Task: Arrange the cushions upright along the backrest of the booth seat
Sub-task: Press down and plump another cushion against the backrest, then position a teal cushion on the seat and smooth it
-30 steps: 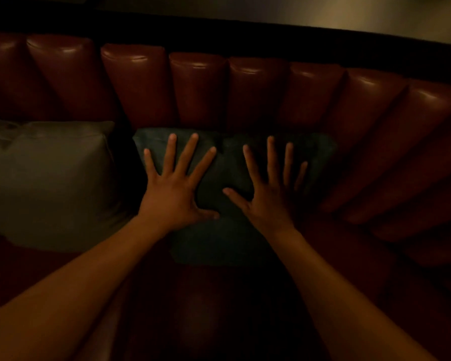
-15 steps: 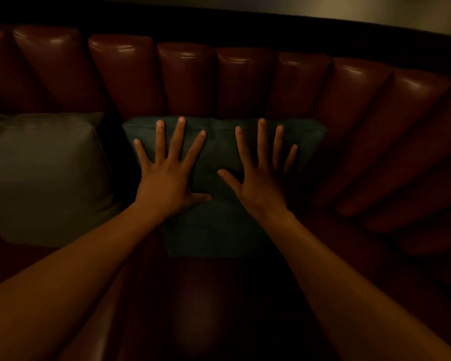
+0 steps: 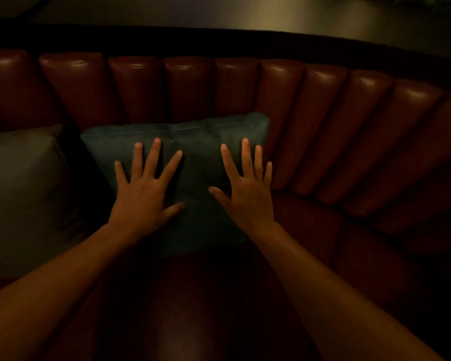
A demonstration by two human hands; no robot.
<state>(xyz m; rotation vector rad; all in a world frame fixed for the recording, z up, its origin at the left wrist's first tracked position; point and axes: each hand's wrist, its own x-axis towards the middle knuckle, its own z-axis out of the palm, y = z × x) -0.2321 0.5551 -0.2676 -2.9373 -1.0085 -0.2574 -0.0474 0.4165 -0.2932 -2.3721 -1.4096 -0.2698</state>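
**Q:** What's different from a moment ago?

**Me:** Since half a second back, both my palms have slid lower on the teal cushion, so more of its top edge shows above my fingertips, and its right top corner now stands higher against the backrest. My view has also drifted, so the curve of the booth shows further to the right.

**Q:** How are your hands set?

**Me:** My left hand lies flat on the cushion's left half and my right hand on its right half. All fingers are straight and spread apart. Nothing is gripped; I'm only pressing.

**Q:** Where does the cushion sit?

**Me:** Its bottom edge is on the seat and its top leans on the padded ribs of the backrest, near where the bench begins to curve. Just beside it, toward the bench's left end, a grey cushion stands the same way. A narrow dark gap seems to part the two.

**Q:** How will it handle?

**Me:** Light and soft, I'd judge; the fabric dimples between my hands. It should give rather than slip. To shift it, I'd pinch the two top corners, or keep flat palms on the face and push it back.
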